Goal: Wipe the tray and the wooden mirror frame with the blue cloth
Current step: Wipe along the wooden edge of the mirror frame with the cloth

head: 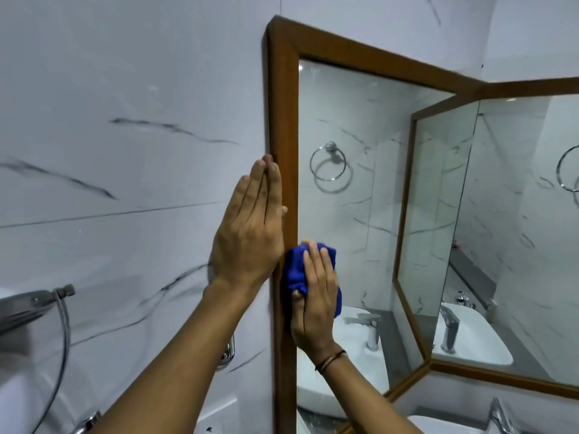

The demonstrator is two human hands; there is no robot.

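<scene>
The wooden mirror frame [282, 98] hangs on a marble-tiled wall, its left upright running down the middle of the view. My right hand [315, 297] presses the bunched blue cloth [296, 267] against the lower part of that upright, partly over the glass. My left hand [250, 227] lies flat with fingers together on the wall, its edge touching the frame's outer side just above the cloth. It holds nothing. No tray is in view.
A second framed mirror [513, 233] meets the first at the corner on the right. A white washbasin with a chrome tap [498, 415] sits below. A chrome fixture with a hose [34, 305] juts out at the lower left.
</scene>
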